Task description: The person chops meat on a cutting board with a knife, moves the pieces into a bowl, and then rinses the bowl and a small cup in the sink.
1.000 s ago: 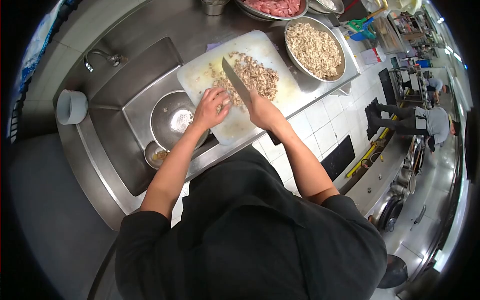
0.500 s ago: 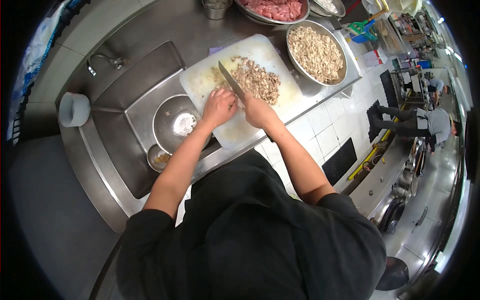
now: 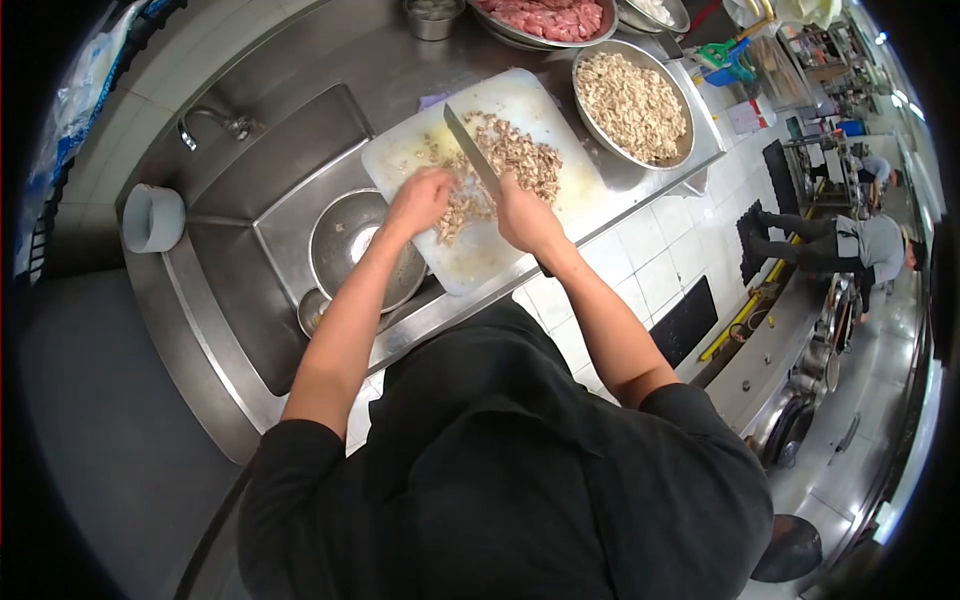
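My right hand (image 3: 525,215) is closed round the handle of a knife (image 3: 470,148), whose broad blade points up and left over the white cutting board (image 3: 500,265). Chopped brown pieces (image 3: 530,165) are heaped to the right of the blade, and more lie to its left. My left hand (image 3: 422,200) is over the board's left part, beside the loose pieces; its fingers are blurred, and whether they hold anything is not visible.
A large bowl of chopped pieces (image 3: 632,108) stands right of the board, with a bowl of raw meat (image 3: 550,18) behind. Left is a sink (image 3: 240,290) holding a metal bowl (image 3: 335,240). A person (image 3: 875,248) stands far right.
My left hand has moved left, away from the knife, uncovering chopped pieces. The knife and my right hand have shifted slightly right.
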Tool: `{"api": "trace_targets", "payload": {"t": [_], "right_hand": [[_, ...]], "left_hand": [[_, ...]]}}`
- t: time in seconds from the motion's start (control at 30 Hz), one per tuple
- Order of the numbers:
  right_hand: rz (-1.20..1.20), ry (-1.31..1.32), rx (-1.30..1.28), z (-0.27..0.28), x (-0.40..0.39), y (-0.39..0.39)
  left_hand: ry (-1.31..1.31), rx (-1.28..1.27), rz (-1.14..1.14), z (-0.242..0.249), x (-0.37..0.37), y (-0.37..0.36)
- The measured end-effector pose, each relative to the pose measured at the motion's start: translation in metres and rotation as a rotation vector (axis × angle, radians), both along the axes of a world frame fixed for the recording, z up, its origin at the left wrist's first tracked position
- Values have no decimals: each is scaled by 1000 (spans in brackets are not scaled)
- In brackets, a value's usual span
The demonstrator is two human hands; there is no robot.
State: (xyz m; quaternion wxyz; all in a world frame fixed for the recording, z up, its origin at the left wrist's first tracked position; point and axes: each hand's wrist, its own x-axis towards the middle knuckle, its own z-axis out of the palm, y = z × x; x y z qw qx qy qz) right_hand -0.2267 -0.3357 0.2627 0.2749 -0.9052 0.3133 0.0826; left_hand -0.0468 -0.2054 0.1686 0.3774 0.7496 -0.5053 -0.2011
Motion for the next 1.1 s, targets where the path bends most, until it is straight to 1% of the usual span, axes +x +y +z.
{"api": "trace_targets", "payload": {"t": [0.03,0.1,0.13,0.2,0.23,0.3,0.33,0.37,0.43,0.5,0.57,0.6,0.67,0.7,0.73,0.8,0.83,0.9,0.93,0.97,1.03,1.07,1.1], "right_hand": [[-12,-16,21,-3,-4,3],[-27,-34,46,-5,-10,12],[-25,-27,54,-4,-13,16],[-32,-16,63,2,-16,20],[-5,20,80,9,-16,22],[26,60,100,19,-18,27],[39,105,109,21,-17,29],[51,151,119,21,-17,31],[56,154,96,12,-16,39],[60,156,74,-10,-9,45],[31,-45,56,-42,8,38],[60,-88,32,-45,18,30],[67,-86,55,-46,16,20],[92,-90,61,-40,18,10],[94,-93,56,-28,14,12],[41,8,131,-9,-7,33],[42,7,130,-23,-4,35],[-41,-92,123,-60,4,37],[-39,-125,188,-58,12,27],[-48,-121,190,-54,11,22],[33,-91,153,-28,16,6],[21,-124,166,-15,11,4],[24,-121,167,-6,4,3]], "left_hand": [[-1,0,4,3,-1,-1],[95,57,-111,9,-9,1],[93,58,-114,12,-11,3],[-16,-136,104,18,-18,6],[-9,-134,99,21,-23,8],[-101,-75,-93,27,-29,12],[-228,-93,-129,19,-31,13],[-227,-88,-127,14,-32,14],[-234,-118,-81,8,-33,15],[-237,-97,-91,5,-30,17],[-243,-75,-116,5,-27,17],[-236,-58,-118,5,-23,13],[-222,-37,-141,6,-27,15],[-211,-68,-121,6,-28,13],[-197,-93,-94,7,-27,13],[-204,-96,-81,5,-30,16],[-215,-107,-73,5,-30,15],[-194,-118,-78,4,-30,15],[-176,-128,-73,2,-28,16],[-171,-126,-81,2,-31,19],[-129,-74,-87,8,-25,14],[-133,-80,-82,11,-23,10],[-118,-124,-19,14,-26,9]]}}
